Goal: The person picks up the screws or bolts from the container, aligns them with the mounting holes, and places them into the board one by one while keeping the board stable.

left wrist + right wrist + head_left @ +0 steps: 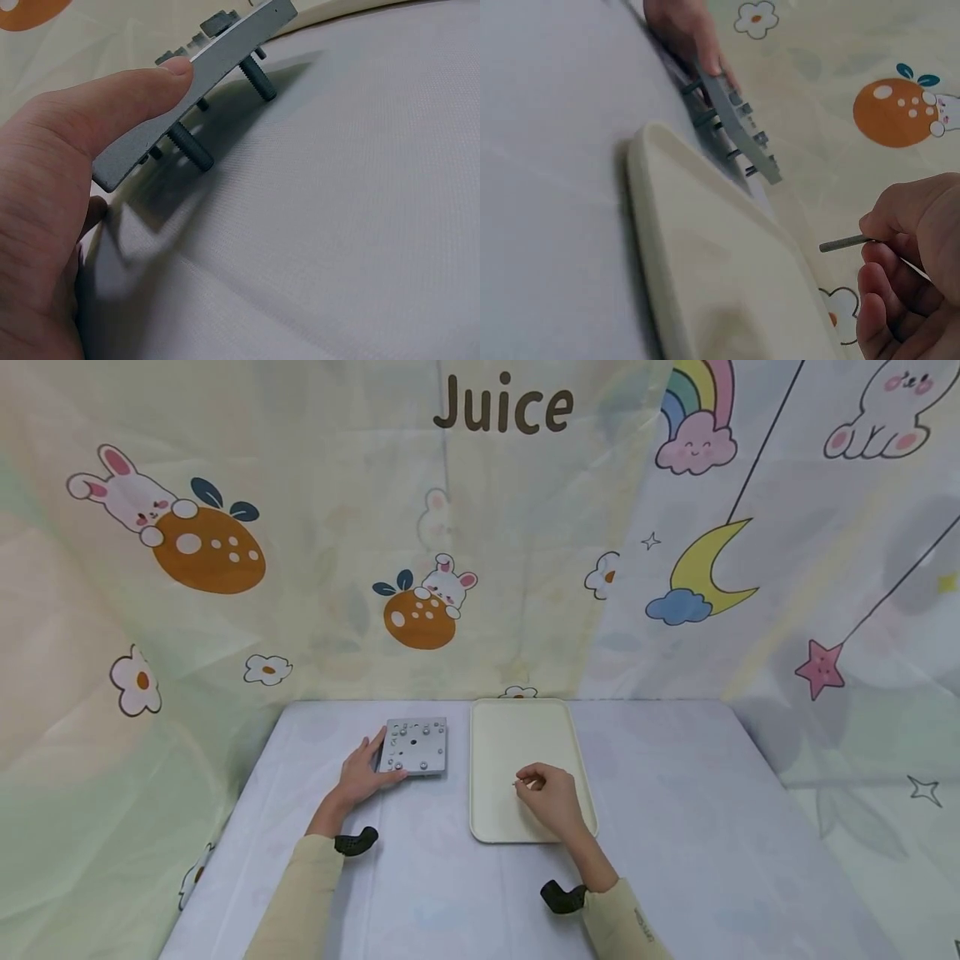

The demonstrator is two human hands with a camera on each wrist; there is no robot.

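Note:
A square grey metal plate (420, 756) stands at the left of the table on screws that poke out below it, with bolt heads and holes on top. My left hand (360, 778) holds its near left corner. The thumb (131, 101) lies along the near edge of the plate (225, 56), while the other fingers reach the left side, mostly hidden in the left wrist view. Over the tray, my right hand (555, 800) pinches a thin grey metal pin (841, 244) between thumb and forefinger, its free end sticking out. Whether the pin has a thread is unclear.
A shallow cream tray (525, 727) lies on the white-covered table (667, 827), just right of the plate. Behind the table hangs a printed cloth (322, 552). Black wrist mounts (562, 897) sit at both sleeves.

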